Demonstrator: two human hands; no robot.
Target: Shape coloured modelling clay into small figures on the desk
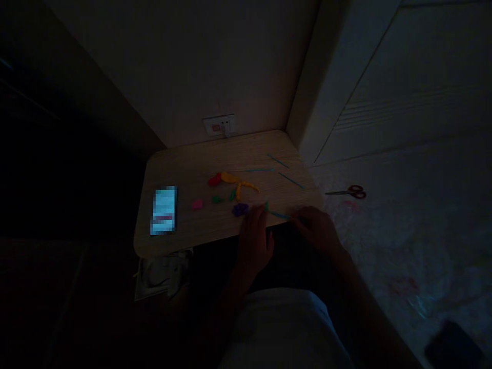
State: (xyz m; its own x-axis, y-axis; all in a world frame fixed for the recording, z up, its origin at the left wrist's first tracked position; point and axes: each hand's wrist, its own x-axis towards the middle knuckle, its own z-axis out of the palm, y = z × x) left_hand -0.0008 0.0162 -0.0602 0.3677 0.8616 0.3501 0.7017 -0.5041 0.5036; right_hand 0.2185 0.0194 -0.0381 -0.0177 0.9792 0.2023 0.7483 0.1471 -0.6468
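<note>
My right hand point(313, 225) pinches one end of a thin blue stick point(280, 214) at the table's front edge. A small green piece point(266, 206) sits at the stick's other end. Against that piece rest the fingertips of my left hand point(253, 236), its fingers stretched out and its thumb apart. A bumpy purple lump point(240, 209), like modelling clay, lies just left of those fingers. Beyond it are a curved orange-yellow piece point(239, 190), green pieces point(217, 199), a yellow piece point(228, 177), a red piece point(214, 179) and a pink lump point(197, 204). The dim light hides fine detail.
Several more blue sticks point(291, 180) lie at the right of the wooden table point(184, 164). A lit phone point(164, 210) is at its left. Red-handled scissors point(351, 192) lie on a pale surface to the right. A wall socket point(219, 124) is behind the table.
</note>
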